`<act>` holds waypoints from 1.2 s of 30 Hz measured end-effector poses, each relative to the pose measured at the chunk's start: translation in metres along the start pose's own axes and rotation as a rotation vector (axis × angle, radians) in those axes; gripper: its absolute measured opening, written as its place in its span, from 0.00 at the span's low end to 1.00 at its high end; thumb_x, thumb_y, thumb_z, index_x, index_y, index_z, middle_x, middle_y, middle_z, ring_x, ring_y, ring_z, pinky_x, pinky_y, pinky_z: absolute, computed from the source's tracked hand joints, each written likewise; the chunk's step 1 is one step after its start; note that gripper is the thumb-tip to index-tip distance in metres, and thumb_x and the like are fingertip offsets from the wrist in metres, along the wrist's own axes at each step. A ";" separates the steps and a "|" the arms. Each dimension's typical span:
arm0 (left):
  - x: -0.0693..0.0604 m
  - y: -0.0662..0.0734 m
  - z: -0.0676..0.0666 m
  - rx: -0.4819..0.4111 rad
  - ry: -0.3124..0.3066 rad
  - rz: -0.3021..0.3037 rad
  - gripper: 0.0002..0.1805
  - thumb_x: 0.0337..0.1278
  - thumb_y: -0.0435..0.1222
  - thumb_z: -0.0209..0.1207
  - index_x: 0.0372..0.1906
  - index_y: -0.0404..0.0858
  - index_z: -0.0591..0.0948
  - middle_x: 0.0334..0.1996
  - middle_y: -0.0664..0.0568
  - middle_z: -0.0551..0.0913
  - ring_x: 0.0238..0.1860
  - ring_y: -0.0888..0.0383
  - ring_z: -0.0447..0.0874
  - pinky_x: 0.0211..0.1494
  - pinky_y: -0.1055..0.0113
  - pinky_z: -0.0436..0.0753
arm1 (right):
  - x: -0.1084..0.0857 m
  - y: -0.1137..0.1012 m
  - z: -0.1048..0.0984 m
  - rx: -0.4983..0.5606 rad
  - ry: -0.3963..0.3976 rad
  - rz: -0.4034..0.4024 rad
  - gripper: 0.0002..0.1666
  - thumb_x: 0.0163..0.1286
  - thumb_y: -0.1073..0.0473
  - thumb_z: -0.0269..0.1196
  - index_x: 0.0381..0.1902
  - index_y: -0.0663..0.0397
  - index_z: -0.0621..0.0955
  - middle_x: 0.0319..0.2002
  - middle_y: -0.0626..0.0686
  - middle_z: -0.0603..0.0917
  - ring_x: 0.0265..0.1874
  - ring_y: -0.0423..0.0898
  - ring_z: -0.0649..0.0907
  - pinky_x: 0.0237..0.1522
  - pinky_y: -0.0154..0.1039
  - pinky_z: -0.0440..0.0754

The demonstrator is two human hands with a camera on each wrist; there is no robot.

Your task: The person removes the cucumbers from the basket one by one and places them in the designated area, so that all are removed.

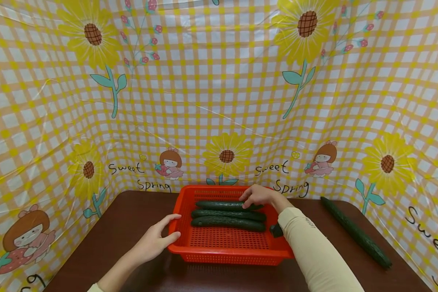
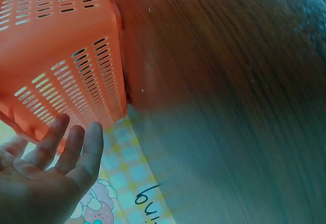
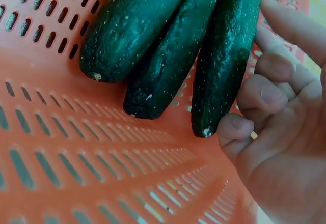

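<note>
Three dark green cucumbers lie side by side in a red plastic basket [image 1: 230, 250]: a front one [image 1: 228, 222], a middle one [image 1: 228, 214] and a back one [image 1: 219, 205]. My right hand [image 1: 259, 195] holds the back cucumber toward its right end, thumb on the near side. In the right wrist view, curled fingers [image 3: 272, 99] lie along that cucumber [image 3: 224, 56]. My left hand [image 1: 157, 239] is at the basket's left rim, thumb and fingers spread. In the left wrist view, its fingers [image 2: 84, 150] extend beside the slotted basket wall [image 2: 56, 56].
Another long cucumber [image 1: 355, 233] lies slanted on the dark brown table [image 1: 135, 219], right of the basket. A yellow checked cloth [image 1: 211, 101] with flower prints hangs around the table's back and sides. A black wrist device [image 1: 276, 230] sits under the right forearm.
</note>
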State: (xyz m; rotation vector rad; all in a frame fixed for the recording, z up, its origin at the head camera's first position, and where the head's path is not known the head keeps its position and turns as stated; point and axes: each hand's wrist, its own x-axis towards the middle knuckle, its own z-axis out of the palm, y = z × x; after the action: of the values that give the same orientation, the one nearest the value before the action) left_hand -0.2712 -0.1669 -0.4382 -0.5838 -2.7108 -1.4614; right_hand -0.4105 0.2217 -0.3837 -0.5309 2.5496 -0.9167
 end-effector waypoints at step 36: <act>-0.001 0.000 0.000 -0.009 -0.004 -0.015 0.27 0.68 0.43 0.62 0.70 0.51 0.72 0.66 0.49 0.75 0.70 0.46 0.69 0.68 0.41 0.70 | 0.003 0.010 0.015 -0.096 0.100 -0.006 0.19 0.58 0.56 0.76 0.45 0.59 0.90 0.48 0.56 0.89 0.49 0.53 0.85 0.50 0.48 0.84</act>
State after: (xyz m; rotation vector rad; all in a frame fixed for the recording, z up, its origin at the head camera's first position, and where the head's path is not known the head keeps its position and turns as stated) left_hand -0.2703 -0.1666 -0.4382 -0.5684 -2.7191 -1.4786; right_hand -0.4079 0.2197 -0.4013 -0.5331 2.6949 -0.8460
